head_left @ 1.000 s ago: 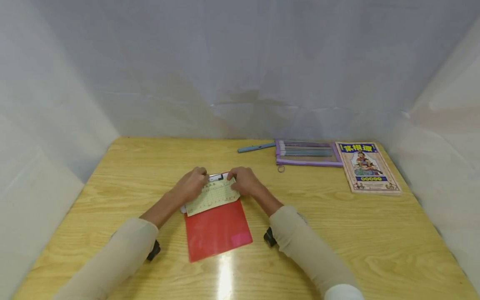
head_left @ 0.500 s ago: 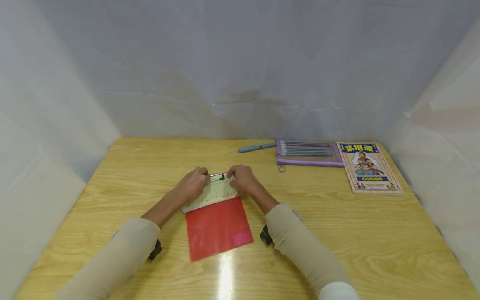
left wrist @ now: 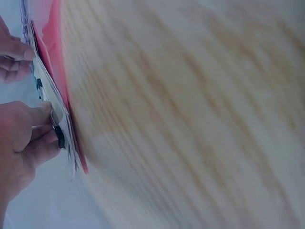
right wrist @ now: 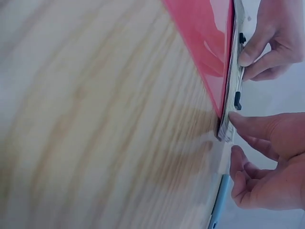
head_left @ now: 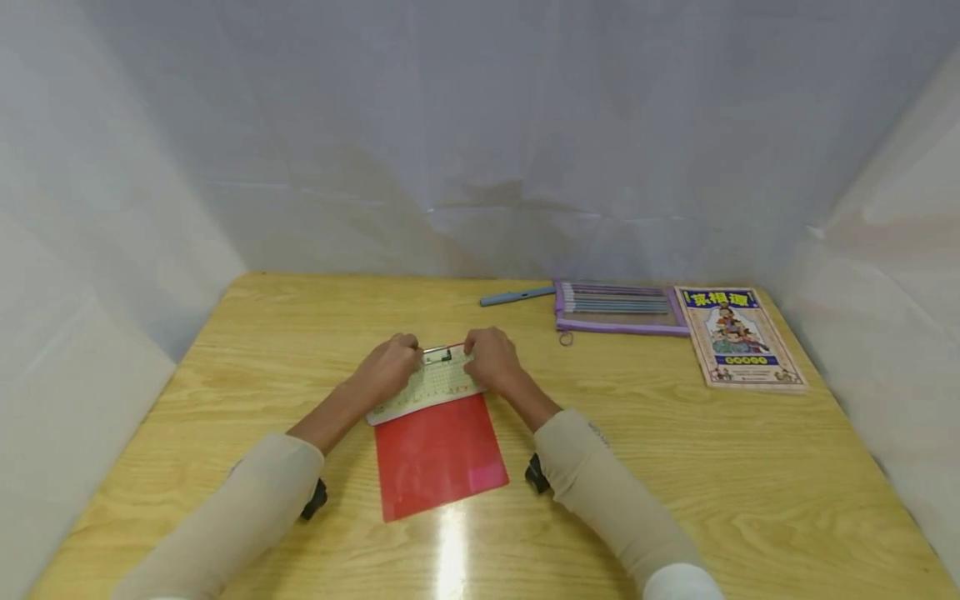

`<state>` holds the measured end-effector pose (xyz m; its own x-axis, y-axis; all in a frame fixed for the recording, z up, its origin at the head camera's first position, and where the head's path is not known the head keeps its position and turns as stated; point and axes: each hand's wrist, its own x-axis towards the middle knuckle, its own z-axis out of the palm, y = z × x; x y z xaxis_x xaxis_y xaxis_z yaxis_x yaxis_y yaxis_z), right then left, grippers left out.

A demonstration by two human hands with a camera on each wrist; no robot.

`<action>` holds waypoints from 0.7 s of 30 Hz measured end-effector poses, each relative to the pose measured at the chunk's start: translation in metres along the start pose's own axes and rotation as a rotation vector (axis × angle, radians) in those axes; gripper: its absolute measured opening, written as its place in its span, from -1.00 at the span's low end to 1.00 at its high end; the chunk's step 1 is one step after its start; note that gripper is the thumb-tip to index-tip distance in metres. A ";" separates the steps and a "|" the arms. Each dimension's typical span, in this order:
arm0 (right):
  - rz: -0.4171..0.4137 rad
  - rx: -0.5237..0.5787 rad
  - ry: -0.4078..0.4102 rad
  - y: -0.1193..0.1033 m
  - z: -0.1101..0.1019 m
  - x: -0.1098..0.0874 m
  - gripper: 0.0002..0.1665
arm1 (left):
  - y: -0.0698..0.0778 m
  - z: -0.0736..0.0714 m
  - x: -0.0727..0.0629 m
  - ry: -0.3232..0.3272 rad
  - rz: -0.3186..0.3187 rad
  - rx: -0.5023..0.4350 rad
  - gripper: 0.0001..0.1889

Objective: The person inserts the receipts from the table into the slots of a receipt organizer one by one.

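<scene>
A translucent red clipboard (head_left: 442, 462) lies on the table, its metal clip (head_left: 437, 355) with black ends at the far edge. Pale green gridded paper slips (head_left: 431, 392) cover its upper part, their top edge at the clip. My left hand (head_left: 390, 371) pinches the clip's left end; in the left wrist view its thumb and fingers (left wrist: 45, 150) are around a black clip end (left wrist: 58, 137). My right hand (head_left: 493, 360) holds the slips' upper right corner. In the right wrist view its thumb (right wrist: 238, 123) lies on the paper, the other fingers curled past the edge.
Behind to the right lie a blue pen (head_left: 517, 296), a purple-edged clear pencil case (head_left: 622, 325) with several pencils, and a book (head_left: 738, 337) with a cartoon cover. A pale sheet (head_left: 480, 142) hangs behind the table (head_left: 300, 317).
The slips have turned and moved up toward the clip, so they now line up with the white sheet beneath. My right hand has shifted slightly right; the left hand stays at the clip.
</scene>
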<state>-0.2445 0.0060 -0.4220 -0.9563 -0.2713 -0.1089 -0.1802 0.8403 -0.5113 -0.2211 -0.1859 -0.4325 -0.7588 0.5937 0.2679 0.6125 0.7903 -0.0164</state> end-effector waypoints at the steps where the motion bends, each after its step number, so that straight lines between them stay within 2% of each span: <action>1: 0.000 0.009 0.012 0.002 -0.001 -0.001 -0.82 | 0.000 0.000 0.001 0.001 0.000 -0.016 -0.92; 4: -0.027 0.054 0.049 0.012 -0.005 -0.006 -0.86 | -0.002 0.001 0.006 -0.014 -0.002 -0.051 -0.90; 8: -0.085 0.111 0.079 0.030 -0.016 -0.019 -0.88 | -0.004 0.001 0.013 -0.073 -0.012 -0.132 -0.87; 14: -0.172 0.106 0.017 0.058 -0.038 -0.047 -0.85 | -0.005 -0.002 0.025 -0.171 -0.082 -0.266 -0.84; 17: -0.197 0.095 -0.004 0.073 -0.050 -0.058 -0.83 | -0.003 -0.002 0.029 -0.185 -0.118 -0.280 -0.85; 21: -0.176 0.069 0.017 0.097 -0.066 -0.067 -0.77 | 0.000 0.002 0.033 -0.180 -0.171 -0.305 -0.76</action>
<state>-0.2133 0.1361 -0.4082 -0.9153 -0.4028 0.0012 -0.3292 0.7461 -0.5788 -0.2464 -0.1666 -0.4253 -0.8658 0.4958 0.0681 0.4908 0.8148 0.3084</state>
